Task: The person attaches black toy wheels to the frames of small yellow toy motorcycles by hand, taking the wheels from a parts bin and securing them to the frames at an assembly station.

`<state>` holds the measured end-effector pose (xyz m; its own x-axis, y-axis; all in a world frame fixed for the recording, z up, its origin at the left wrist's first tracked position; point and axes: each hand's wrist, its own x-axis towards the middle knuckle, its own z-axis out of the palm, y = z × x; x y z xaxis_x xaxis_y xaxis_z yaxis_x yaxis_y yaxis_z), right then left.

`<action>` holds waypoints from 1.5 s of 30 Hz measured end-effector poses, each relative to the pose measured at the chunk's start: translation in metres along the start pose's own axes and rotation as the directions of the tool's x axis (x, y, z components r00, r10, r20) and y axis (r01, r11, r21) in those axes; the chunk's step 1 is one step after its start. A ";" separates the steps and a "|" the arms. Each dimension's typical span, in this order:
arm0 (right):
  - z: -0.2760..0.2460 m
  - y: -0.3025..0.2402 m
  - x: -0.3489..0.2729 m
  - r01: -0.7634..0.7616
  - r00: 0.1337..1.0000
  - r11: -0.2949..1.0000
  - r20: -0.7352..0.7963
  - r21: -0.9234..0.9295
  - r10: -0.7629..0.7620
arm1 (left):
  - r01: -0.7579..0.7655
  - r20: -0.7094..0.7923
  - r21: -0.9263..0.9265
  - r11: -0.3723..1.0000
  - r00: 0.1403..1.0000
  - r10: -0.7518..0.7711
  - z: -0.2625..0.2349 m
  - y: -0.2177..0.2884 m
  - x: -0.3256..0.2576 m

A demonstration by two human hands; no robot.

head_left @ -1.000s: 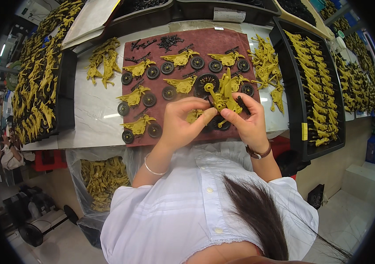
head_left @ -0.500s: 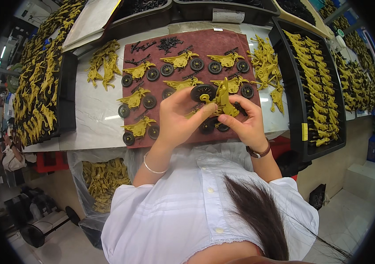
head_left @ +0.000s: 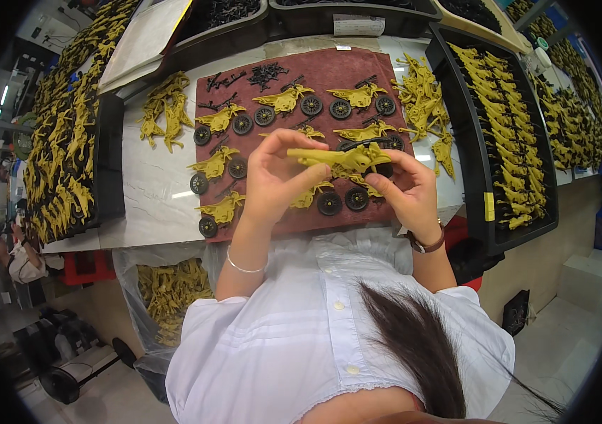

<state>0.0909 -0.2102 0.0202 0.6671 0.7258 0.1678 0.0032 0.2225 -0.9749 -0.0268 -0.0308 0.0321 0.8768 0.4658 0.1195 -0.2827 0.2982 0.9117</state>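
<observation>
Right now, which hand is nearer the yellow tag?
Right. The right hand is a short way left of the yellow tag; the left hand is farther left, across the held bike.

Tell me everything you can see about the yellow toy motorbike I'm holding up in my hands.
The toy motorbike has a long, narrow mustard-yellow body that looks like plastic. Black parts show near its right end, though which belong to it is hard to tell. It is held roughly level above the dark red cloth, the left hand gripping its left end, the right hand its right.
</observation>
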 end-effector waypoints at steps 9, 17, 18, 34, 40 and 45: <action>0.003 -0.020 0.004 0.358 0.930 0.735 0.290 -0.576 -0.226 | -0.322 0.420 0.811 0.489 0.902 -0.102 0.011 0.035 0.010; 0.006 -0.020 -0.003 0.186 0.983 0.915 0.071 -0.358 -0.172 | -0.435 0.421 0.674 0.597 0.890 0.173 0.003 0.016 0.014; -0.004 -0.015 -0.004 0.189 0.981 0.890 0.038 -0.414 -0.190 | -0.287 0.335 0.557 0.779 0.936 0.105 0.003 0.017 0.013; 0.016 -0.031 0.024 0.356 0.934 0.836 0.174 -0.417 -0.310 | -0.511 0.463 0.741 0.436 0.859 0.220 0.008 0.016 0.002; 0.005 -0.004 0.023 0.330 0.944 0.877 0.132 -0.349 -0.302 | -0.490 0.426 0.768 0.413 0.872 0.241 0.005 0.017 -0.001; -0.043 0.002 0.017 0.020 0.934 0.580 -0.192 -0.815 -0.302 | -0.248 0.101 0.518 0.819 0.968 0.230 -0.009 0.021 0.044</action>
<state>0.1344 -0.2248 0.0146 0.7652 0.4851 0.4233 0.6219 -0.3871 -0.6807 0.0028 0.0032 0.0531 0.8228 0.4357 0.3650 -0.2479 -0.3027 0.9203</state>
